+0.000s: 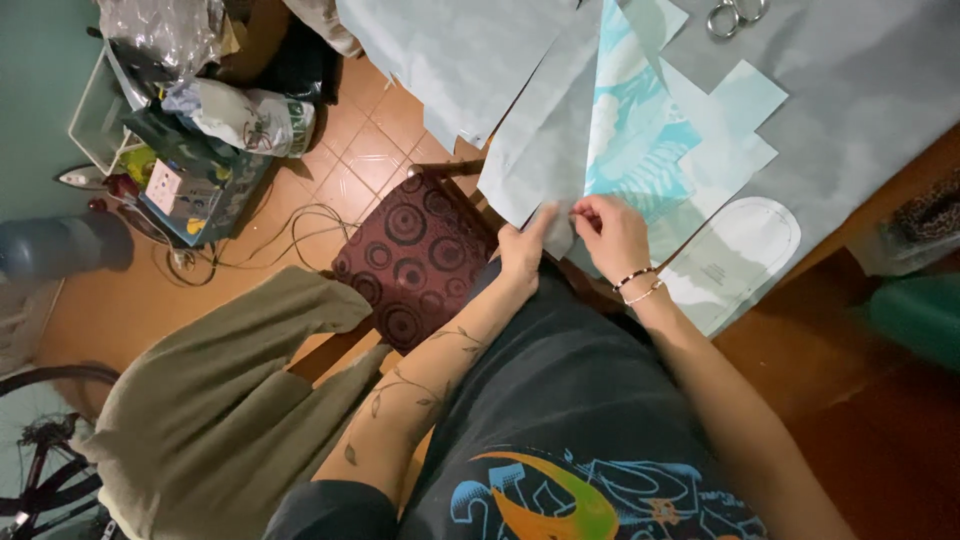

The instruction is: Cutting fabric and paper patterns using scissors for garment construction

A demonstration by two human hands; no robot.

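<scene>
**Two hands pinch the lower edge of a pale blue fabric piece**

In the head view, the left hand (522, 250) and the right hand (612, 232) are seen close together, just above the lap. Between them a pale blue fabric piece (545, 150) is held at its lower edge. The fingers of the left hand are closed on the corner from the left side, and the right hand is pinched on the same edge from the right, so both hands are grasping the cloth. The fabric piece hangs over the near edge of a table covered with grey-blue cloth (880, 80). Just to its right a piece with a bright turquoise pattern (632, 130) is laid, partly under it. A rounded paper pattern (735, 245) is placed to the right of the hands. Scissors (735, 14) are seen at the far edge of the frame. To the left, a chair seat with dark red circles (415, 260) stands on the tiled floor, and an olive garment (215, 400) is spread lower left.

As a judgement: the held edge is small, so it could slip from the fingertips if it is pulled unevenly. The overlapping layers could also be dragged off the table, because much of the cloth already hangs free.
</scene>
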